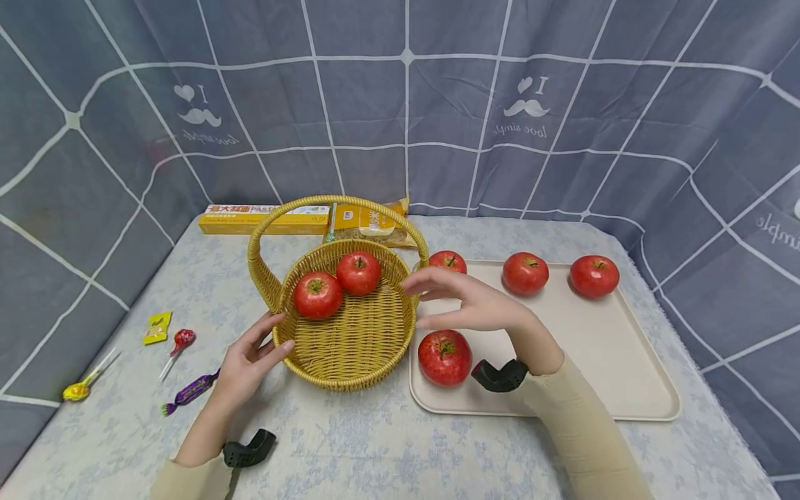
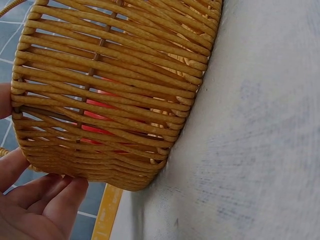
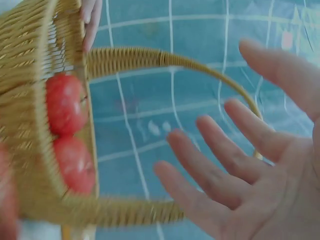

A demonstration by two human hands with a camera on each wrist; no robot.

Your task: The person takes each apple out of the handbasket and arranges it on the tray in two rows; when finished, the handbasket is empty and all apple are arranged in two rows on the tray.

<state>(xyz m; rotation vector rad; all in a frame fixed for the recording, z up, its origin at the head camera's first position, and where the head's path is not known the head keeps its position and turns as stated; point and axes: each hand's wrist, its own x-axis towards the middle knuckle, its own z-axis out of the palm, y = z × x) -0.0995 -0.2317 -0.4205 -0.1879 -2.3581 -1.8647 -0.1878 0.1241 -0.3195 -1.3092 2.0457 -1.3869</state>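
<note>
Head view: round woven wicker basket [image 1: 350, 347] holds two glossy apples [image 1: 318, 294].

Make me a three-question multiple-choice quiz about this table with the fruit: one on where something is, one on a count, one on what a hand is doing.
1. Where does the yellow box lie?
A. Behind the basket, by the curtain
B. On the tray
C. Inside the basket

2. How many apples are in the basket?
A. One
B. Two
C. Four

3. What is the right hand doing?
A. Gripping an apple
B. Hovering open and holding nothing
C. Gripping the basket handle

Answers:
1. A, the box sits at the table's far edge.
2. B, one apple and a second apple lie inside; the other four are on the tray.
3. B, its fingers are spread and hold nothing.
</note>
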